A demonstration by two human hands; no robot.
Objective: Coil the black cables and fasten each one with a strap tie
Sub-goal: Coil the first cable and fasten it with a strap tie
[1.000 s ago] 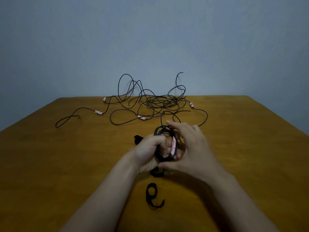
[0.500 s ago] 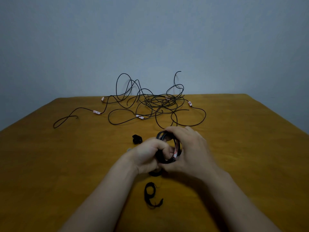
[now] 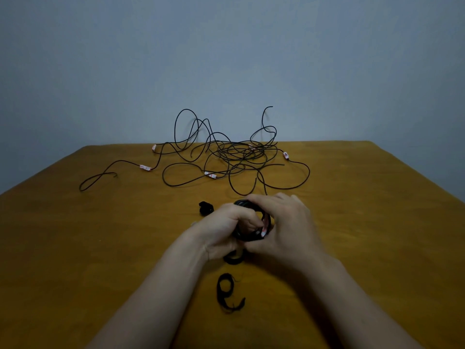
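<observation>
Head, left hand (image 3: 221, 230), right hand (image 3: 289, 227) gripping coil (image 3: 247, 239)

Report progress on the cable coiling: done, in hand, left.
Done: no tied coil lies set aside. In hand: the left hand and right hand grip one coiled cable; a strap on it can't be made out. Left: the cable tangle at the far side, with loose strap ties lying on the table.

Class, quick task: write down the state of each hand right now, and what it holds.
Left hand: closed, gripping the coiled black cable.
Right hand: closed, fingers curled round the same coiled black cable.
</observation>
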